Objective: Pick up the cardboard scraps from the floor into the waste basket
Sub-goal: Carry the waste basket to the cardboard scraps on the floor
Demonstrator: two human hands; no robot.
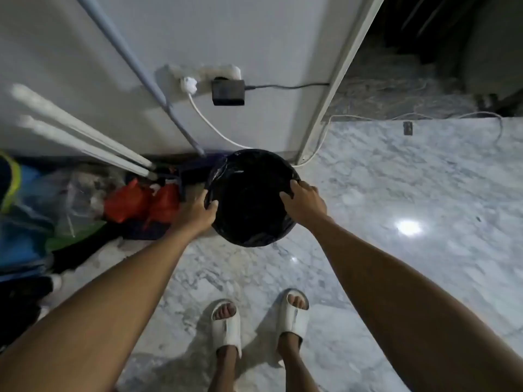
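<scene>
A round waste basket lined with a black plastic bag stands on the marble floor against the white wall. My left hand grips its left rim, thumb over the edge. On the right rim, my right hand holds the basket with its fingers curled over the bag's edge. The inside of the basket is dark and I cannot see what lies in it. No cardboard scraps show on the floor in this view.
Red plastic bags and other bags and cloth lie piled at the left by the wall. A mop handle leans on the wall. A black adapter and white cable hang above the basket. My sandalled feet stand behind it.
</scene>
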